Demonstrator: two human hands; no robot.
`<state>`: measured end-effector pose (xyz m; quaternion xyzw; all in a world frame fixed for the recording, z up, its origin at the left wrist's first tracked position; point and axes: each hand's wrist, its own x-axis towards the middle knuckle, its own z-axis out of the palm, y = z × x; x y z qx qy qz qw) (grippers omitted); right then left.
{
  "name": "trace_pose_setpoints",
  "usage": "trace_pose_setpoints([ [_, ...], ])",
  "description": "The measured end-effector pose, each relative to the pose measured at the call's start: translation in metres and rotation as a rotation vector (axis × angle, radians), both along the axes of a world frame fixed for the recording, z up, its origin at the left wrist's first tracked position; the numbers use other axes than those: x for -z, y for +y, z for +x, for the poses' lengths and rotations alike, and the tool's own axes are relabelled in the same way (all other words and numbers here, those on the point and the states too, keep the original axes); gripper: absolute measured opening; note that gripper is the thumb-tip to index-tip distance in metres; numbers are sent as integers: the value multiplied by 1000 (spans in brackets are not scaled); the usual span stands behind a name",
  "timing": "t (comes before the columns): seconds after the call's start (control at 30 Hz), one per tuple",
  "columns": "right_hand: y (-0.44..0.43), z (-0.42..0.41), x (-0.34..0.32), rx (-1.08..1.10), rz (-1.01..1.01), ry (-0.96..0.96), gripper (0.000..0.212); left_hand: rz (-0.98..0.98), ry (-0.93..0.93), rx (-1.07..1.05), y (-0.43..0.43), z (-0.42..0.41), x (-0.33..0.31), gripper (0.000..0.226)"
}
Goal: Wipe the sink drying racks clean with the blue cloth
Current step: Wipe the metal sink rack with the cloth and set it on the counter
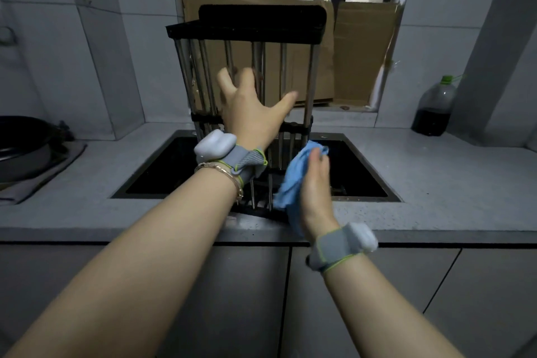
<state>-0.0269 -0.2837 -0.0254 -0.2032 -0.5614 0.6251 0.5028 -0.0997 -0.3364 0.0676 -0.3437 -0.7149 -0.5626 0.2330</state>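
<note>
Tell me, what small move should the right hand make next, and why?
Probably slide the blue cloth up along the bars: the right hand holds it at the lower end of the drying rack, while the left hand steadies it.

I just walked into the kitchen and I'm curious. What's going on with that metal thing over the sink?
A person is cleaning a drying rack that stands tipped up on end over the sink. The left hand is spread against the rack's metal bars and seems to steady it. The right hand holds the blue cloth bunched against the lower bars, near the sink's front edge.
</note>
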Motion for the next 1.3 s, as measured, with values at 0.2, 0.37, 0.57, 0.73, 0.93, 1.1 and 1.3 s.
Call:
trace_pose_setpoints([
  [0.2, 4, 7, 69, 131, 176, -470, 20, -26, 67, -72, 2, 6, -1, 61],
  [0.37, 29, 23, 58, 275, -12, -424, 24, -93, 70, -89, -3, 6, -5, 64],
  [0.57, 11, 20, 19, 97, 68, -117, 26, -107, 82, -122, 0, 20, -6, 63],
  [0.73, 3, 4, 59, 132, 51, -406, 20, -118, 75, -118, -2, 20, -7, 60],
  [0.93, 1, 18, 56, 196, 18, -346, 20, -122, 81, -91, -3, 18, -6, 59],
  [1.1, -10, 17, 20, 238, 81, -141, 19, -93, 71, -87, -5, 17, -6, 58],
  [1.3, -13, 31, -9, 261, 27, -4, 31, -85, 103, -8, -10, 12, -3, 55],
])
